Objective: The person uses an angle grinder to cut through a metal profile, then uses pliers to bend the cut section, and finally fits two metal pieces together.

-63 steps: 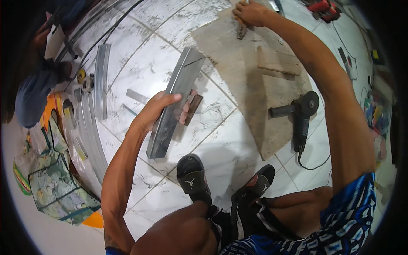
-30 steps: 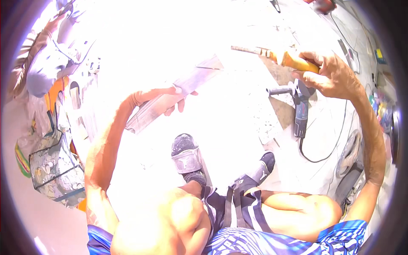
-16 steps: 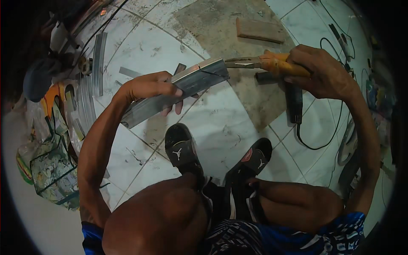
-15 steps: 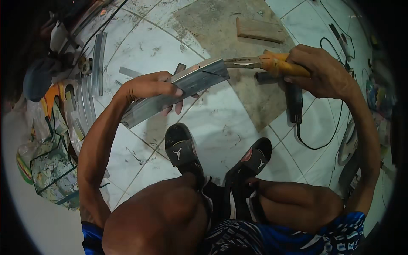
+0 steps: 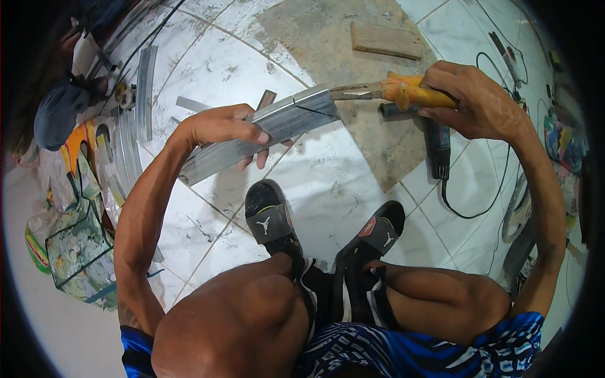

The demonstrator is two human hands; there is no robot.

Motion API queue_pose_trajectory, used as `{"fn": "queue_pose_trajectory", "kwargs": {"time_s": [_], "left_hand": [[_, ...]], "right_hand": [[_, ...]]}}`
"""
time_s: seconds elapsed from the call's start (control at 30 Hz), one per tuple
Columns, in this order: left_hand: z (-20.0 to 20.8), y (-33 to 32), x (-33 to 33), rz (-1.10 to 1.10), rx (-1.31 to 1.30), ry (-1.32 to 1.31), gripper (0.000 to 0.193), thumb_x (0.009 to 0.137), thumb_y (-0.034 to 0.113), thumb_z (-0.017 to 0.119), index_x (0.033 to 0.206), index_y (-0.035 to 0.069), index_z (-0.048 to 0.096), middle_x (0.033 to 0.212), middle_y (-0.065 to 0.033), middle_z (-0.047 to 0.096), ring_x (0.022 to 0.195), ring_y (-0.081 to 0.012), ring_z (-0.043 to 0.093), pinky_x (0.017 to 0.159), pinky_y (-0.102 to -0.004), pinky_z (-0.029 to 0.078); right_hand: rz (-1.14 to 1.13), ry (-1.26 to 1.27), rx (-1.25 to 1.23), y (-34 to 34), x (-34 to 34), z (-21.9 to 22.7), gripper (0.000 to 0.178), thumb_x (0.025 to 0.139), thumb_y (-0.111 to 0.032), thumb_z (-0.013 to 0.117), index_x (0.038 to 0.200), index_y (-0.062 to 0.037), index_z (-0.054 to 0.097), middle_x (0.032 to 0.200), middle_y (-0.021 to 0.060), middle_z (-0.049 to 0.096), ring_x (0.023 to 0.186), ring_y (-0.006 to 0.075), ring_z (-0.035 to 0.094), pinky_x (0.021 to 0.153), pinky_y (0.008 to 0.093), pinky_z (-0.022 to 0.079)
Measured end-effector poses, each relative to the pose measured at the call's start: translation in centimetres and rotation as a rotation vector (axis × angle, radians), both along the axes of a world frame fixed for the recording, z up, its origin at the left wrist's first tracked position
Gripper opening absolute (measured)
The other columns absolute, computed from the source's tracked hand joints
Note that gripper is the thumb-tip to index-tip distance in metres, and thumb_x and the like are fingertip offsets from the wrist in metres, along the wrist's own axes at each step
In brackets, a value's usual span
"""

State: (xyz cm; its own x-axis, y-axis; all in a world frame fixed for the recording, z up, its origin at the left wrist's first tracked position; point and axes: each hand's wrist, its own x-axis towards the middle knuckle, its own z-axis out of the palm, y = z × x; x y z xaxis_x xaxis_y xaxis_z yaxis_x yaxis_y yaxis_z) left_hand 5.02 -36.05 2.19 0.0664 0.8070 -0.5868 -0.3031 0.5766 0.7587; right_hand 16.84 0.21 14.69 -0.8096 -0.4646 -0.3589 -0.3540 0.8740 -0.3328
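Observation:
A grey metal channel (image 5: 287, 131) slants up to the right above my feet. My left hand (image 5: 220, 128) is wrapped round its middle, thumb on the near face and fingertips showing below. Close to the right end a dark slit or line crosses the channel's face and upper edge. My right hand (image 5: 476, 101) is closed round the yellow-orange handles of a pair of pliers (image 5: 409, 96). The worn metal jaws meet the channel's right end at its upper corner; whether they bite on the edge is too small to tell.
A wood block (image 5: 386, 40) lies on a brown sheet (image 5: 315, 31) over the tiles. Beneath my right hand is a black corded power tool (image 5: 438, 154). Metal strips (image 5: 145, 94), a tape measure (image 5: 128, 96) and a patterned bag (image 5: 82, 258) lie at the left.
My right hand and the pliers have shifted very slightly to the left and up. The channel and my left hand stay almost the same.

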Motion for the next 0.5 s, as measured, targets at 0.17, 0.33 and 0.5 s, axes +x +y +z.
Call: {"fn": "queue_pose_trajectory", "kwargs": {"time_s": [0.17, 0.33, 0.5], "left_hand": [[-0.2, 0.4, 0.2, -0.015, -0.008, 0.029, 0.074, 0.075, 0.046, 0.066, 0.122, -0.011, 0.061, 0.07, -0.0138, 0.068, 0.055, -0.0188, 0.064, 0.047, -0.0293, 0.052], [-0.9, 0.4, 0.2, 0.024, -0.097, 0.127, 0.065, 0.086, 0.044, 0.061, 0.121, -0.01, 0.061, 0.072, -0.0134, 0.069, 0.054, -0.0169, 0.064, 0.049, -0.0284, 0.052], [-0.9, 3.0, 1.9, 0.367, -0.256, 0.097, 0.049, 0.094, 0.037, 0.057, 0.114, -0.008, 0.061, 0.079, -0.0139, 0.069, 0.056, -0.0164, 0.064, 0.05, -0.0294, 0.053]], "right_hand": [[0.069, 0.036, -0.025, -0.1, 0.0, -0.4, 0.026, 0.085, -0.019, 0.073, 0.097, -0.0073, 0.053, 0.082, 0.0108, 0.062, 0.075, 0.0293, 0.063, 0.069, 0.0424, 0.05], [0.091, 0.198, 0.17, -2.0, 0.9, -1.3, 0.018, 0.088, -0.017, 0.067, 0.103, -0.0098, 0.061, 0.085, 0.0095, 0.064, 0.082, 0.0266, 0.065, 0.074, 0.0392, 0.052], [0.166, 0.461, 0.464, -4.3, 2.4, -2.6, 0.019, 0.089, -0.017, 0.061, 0.106, -0.0091, 0.064, 0.084, 0.0053, 0.064, 0.081, 0.021, 0.063, 0.07, 0.036, 0.052]]}}
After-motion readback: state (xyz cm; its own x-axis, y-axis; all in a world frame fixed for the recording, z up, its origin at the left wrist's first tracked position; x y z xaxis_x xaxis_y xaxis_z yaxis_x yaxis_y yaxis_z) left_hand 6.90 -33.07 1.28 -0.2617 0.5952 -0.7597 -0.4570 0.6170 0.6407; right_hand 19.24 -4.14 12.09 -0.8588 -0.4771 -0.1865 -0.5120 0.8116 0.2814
